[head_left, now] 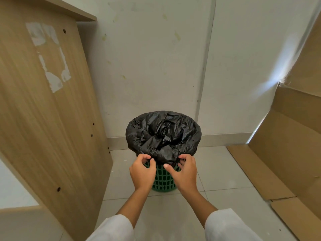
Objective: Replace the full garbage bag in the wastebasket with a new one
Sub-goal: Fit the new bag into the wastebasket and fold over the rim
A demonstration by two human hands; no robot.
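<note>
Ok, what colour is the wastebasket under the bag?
Green, a lattice-sided wastebasket; the head view shows it below the black bag.

Wastebasket (163, 180) rim under the black bag (163, 133); contents unseen, cardboard (286, 153) edge-cropped.

Crinkled glossy black plastic garbage bag (163, 131), green plastic lattice wastebasket (163, 180), matt wood-grain laminate panel (43, 119), brown matt cardboard (286, 145), smooth pale floor tiles (225, 171)

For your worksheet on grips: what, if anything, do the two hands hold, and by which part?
Both the left hand and right hand pinch the black garbage bag at its near folded-over edge.
</note>
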